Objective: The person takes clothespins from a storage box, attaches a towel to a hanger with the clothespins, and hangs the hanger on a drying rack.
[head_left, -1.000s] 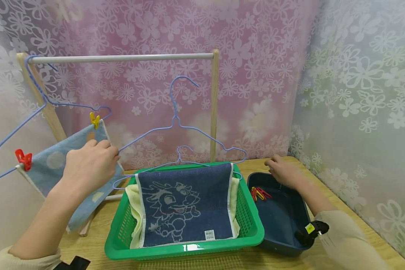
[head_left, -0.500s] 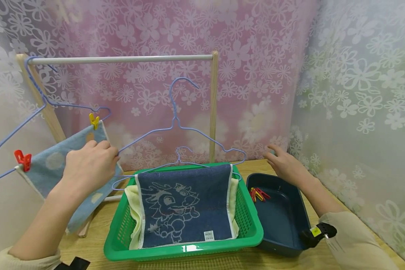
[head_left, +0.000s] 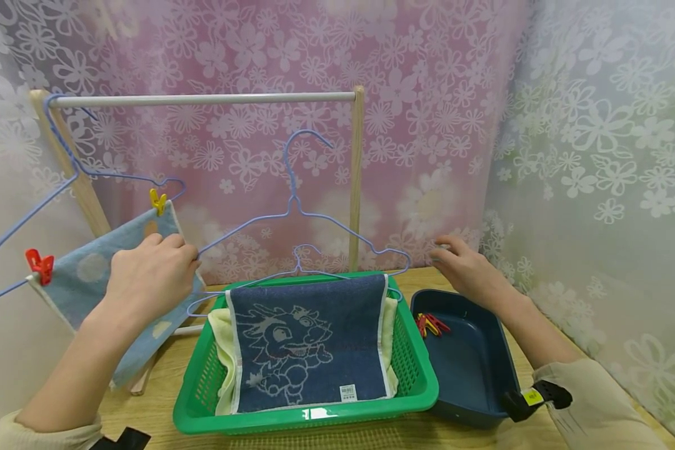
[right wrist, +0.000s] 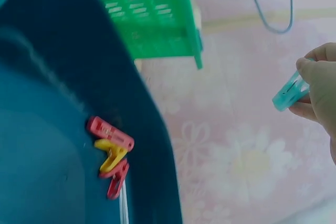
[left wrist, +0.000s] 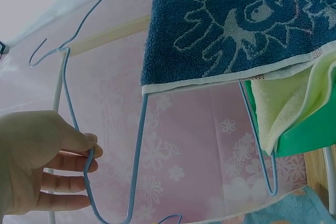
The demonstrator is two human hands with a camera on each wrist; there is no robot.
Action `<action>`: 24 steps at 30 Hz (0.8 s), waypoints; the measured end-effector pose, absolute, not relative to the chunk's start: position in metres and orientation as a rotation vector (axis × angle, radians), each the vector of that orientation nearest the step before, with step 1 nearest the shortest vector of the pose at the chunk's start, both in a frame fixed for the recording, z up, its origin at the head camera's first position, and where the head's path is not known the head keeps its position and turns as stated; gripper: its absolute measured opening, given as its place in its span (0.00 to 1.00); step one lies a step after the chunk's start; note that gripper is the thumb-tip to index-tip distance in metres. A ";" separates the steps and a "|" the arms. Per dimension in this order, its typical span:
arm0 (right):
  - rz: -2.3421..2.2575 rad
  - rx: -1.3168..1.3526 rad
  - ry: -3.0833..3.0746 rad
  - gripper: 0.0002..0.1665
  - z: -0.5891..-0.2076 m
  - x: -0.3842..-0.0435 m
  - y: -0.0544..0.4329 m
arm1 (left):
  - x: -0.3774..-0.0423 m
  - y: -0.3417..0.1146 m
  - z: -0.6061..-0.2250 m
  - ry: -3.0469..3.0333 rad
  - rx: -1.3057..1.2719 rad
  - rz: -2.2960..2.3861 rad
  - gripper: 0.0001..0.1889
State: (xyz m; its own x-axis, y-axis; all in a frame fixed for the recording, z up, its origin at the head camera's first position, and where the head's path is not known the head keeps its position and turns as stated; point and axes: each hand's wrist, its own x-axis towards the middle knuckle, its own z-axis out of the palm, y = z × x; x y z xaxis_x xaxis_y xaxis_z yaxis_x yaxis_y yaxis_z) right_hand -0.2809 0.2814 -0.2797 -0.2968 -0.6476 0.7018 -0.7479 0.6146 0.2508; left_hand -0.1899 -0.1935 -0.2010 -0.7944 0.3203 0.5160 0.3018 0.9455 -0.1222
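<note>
My left hand point(head_left: 149, 275) grips the left shoulder of a blue wire hanger point(head_left: 253, 220); the left wrist view shows thumb and fingers around its curved wire point(left wrist: 70, 100). A navy towel point(head_left: 309, 344) with a pale cartoon drawing hangs over the hanger's lower bar, above the green basket point(head_left: 304, 420). Above the back edge of the dark blue tray point(head_left: 467, 362), my right hand point(head_left: 472, 272) pinches a turquoise clothespin point(right wrist: 290, 94), clear in the right wrist view. Red and yellow clothespins point(head_left: 430, 324) lie inside the tray.
Pale yellow cloth point(head_left: 223, 356) and another small hanger point(head_left: 300, 256) are at the basket. A drying rack with a white rail point(head_left: 208, 98) stands behind. At left, a light blue towel point(head_left: 92, 265) hangs from a hanger by red point(head_left: 40, 267) and yellow point(head_left: 158, 201) clothespins.
My right hand has risen from the tray's back edge and shifted slightly left, with the turquoise clothespin between its fingers. The left hand and the navy towel have stayed in place.
</note>
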 end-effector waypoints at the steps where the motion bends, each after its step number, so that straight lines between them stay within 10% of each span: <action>1: 0.188 1.104 -2.017 0.24 -0.278 -0.279 0.279 | -0.190 -0.194 -0.201 -2.546 -0.439 0.044 0.05; 24: 0.421 1.217 -1.946 0.20 -0.233 -0.239 0.212 | -0.192 -0.194 -0.203 -2.533 -0.437 0.045 0.06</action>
State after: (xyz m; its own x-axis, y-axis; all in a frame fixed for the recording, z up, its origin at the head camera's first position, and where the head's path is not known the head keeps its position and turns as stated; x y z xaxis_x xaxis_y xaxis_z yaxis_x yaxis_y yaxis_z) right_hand -0.2393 0.2124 -0.2327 -0.2311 -0.6049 0.7620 -0.8659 0.4850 0.1224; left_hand -0.1916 -0.1943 -0.2026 -0.7885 0.3178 0.5265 0.2990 0.9462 -0.1233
